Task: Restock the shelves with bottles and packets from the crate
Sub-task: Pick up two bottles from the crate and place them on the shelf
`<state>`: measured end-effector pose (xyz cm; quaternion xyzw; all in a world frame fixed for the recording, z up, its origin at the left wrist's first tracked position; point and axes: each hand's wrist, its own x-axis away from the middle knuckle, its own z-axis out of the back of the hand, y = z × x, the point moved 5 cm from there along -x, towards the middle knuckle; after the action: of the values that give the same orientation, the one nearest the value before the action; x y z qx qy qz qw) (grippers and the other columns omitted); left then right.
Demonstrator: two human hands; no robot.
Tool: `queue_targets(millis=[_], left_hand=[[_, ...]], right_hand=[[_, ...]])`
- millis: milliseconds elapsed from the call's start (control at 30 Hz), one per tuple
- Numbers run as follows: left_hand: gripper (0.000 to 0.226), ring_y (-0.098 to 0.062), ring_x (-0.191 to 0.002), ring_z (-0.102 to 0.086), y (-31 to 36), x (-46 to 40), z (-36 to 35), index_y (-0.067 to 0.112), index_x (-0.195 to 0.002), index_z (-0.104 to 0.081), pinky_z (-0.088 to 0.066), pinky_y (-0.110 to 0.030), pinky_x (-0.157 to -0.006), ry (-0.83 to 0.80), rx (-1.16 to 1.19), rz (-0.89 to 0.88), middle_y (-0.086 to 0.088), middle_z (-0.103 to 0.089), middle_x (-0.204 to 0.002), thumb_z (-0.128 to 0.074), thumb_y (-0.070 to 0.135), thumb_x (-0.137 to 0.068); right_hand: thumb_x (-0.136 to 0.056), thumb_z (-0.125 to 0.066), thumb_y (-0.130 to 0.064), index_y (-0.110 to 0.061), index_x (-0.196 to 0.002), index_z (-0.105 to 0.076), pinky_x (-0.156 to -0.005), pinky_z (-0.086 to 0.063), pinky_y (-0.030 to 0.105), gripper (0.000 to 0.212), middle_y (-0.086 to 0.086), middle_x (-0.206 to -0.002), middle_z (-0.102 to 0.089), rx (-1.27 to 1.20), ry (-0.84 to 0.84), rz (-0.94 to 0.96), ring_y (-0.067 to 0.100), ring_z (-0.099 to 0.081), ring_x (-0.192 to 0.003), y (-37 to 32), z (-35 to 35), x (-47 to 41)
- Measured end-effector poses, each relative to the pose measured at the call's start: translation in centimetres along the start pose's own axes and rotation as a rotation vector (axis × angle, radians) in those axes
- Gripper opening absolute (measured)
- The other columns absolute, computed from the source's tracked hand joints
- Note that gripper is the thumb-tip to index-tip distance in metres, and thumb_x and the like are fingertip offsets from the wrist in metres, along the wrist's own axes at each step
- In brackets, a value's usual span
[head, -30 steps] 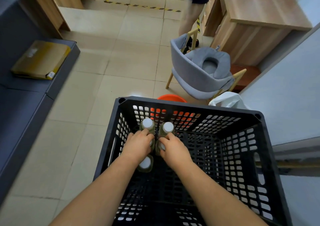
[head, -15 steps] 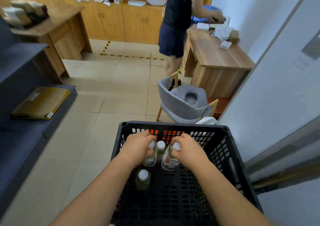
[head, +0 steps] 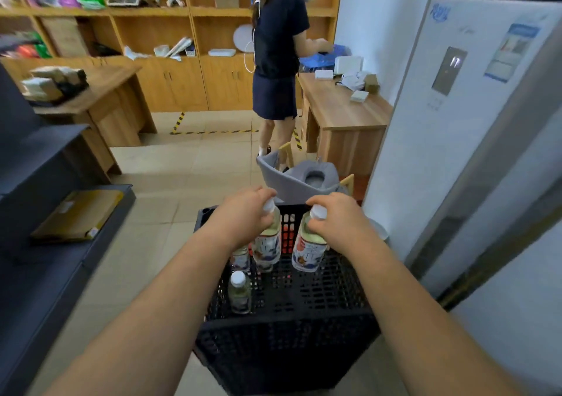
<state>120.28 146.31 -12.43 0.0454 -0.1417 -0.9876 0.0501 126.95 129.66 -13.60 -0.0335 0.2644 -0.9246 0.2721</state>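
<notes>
Step in hand, judged: lifting two bottles clear of black perforated plastic crate [head: 286, 344], then carrying to dark grey shelving [head: 54, 243] at 9 o'clock.

Left hand [head: 243, 216] closed round neck of clear plastic drink bottle with white cap and printed label [head: 267, 243]; fingers curled tight, cap poking out at top. Right hand [head: 337, 219] likewise closed round neck of second clear labelled bottle with white cap [head: 308, 252]. Both bottles hanging above crate interior, bases near rim level at 12 o'clock end of crate, apart from each other.

Long axis of both: near vertical, caps up, bases down; right one tilted slightly, base swinging toward 7 o'clock.

Left behind in crate: small clear bottle with white cap [head: 239, 292] standing upright, at 7 o'clock from lifted pair; another labelled bottle [head: 241, 257] partly hidden behind left wrist.

To do well: keep lifting straight up until bases clear far wall, no swinging into each other or crate rim. Neck grips likely weak against sway, so slow turn toward 9 o'clock. Keep caps up for standing on shelf.

Flat yellow-brown cardboard package [head: 76, 214] already lying on lower shelf; place bottles beside, not on.
</notes>
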Motion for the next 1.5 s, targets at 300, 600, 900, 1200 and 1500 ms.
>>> queue_targets(millis=[300,600,900,1200,1500], left_hand=[[0.04,-0.019,-0.109,-0.057,11.1,4.3,3.9,0.023,-0.128,-0.056,-0.048,-0.038,-0.093,0.044,-0.064,-0.255,0.0,-0.06,-0.125,-0.059,0.03,-0.088],[0.042,-0.018,-0.114,-0.055,21.6,8.1,3.1,0.027,-0.129,-0.056,-0.044,-0.036,-0.098,-0.011,0.044,-0.678,0.005,-0.059,-0.127,-0.059,0.033,-0.088],[0.042,-0.021,-0.113,-0.056,34.4,19.0,-0.3,0.026,-0.13,-0.056,-0.043,-0.032,-0.095,-0.174,0.15,-1.074,0.004,-0.059,-0.125,-0.06,0.033,-0.088],[0.056,-0.023,-0.113,-0.056,49.1,36.3,-3.1,0.024,-0.128,-0.059,-0.044,-0.039,-0.097,-0.347,0.215,-1.348,0.001,-0.061,-0.123,-0.056,0.043,-0.075],[0.047,-0.022,-0.11,-0.056,63.2,53.8,-4.8,0.023,-0.13,-0.059,-0.047,-0.036,-0.094,-0.403,0.311,-1.473,0.0,-0.059,-0.127,-0.065,0.026,-0.083]], right_hand=[[-0.084,-0.067,-0.028,-0.028,-0.126,-0.065,-0.09,-0.043,0.031,0.043,0.004,-0.125,-0.059,0.008,0.191,-0.144,0.022,-0.054,-0.114,1.2,8.3,11.4],[-0.084,-0.067,-0.029,-0.03,-0.125,-0.065,-0.094,-0.047,0.033,0.041,0.0,-0.121,-0.057,0.05,0.438,-0.532,0.019,-0.053,-0.113,2.3,13.7,27.6],[-0.08,-0.068,-0.024,-0.031,-0.118,-0.068,-0.091,-0.049,0.034,0.039,-0.002,-0.112,-0.059,0.108,0.673,-0.913,0.018,-0.056,-0.105,1.3,16.5,48.3],[-0.079,-0.07,-0.022,-0.028,-0.119,-0.069,-0.093,-0.048,0.032,0.04,-0.001,-0.109,-0.06,0.192,0.815,-1.172,0.017,-0.057,-0.103,0.4,18.2,70.5],[-0.083,-0.068,-0.022,-0.028,-0.122,-0.068,-0.094,-0.049,0.034,0.039,0.001,-0.115,-0.06,0.259,0.91,-1.298,0.018,-0.056,-0.108,-0.5,20.8,91.9]])
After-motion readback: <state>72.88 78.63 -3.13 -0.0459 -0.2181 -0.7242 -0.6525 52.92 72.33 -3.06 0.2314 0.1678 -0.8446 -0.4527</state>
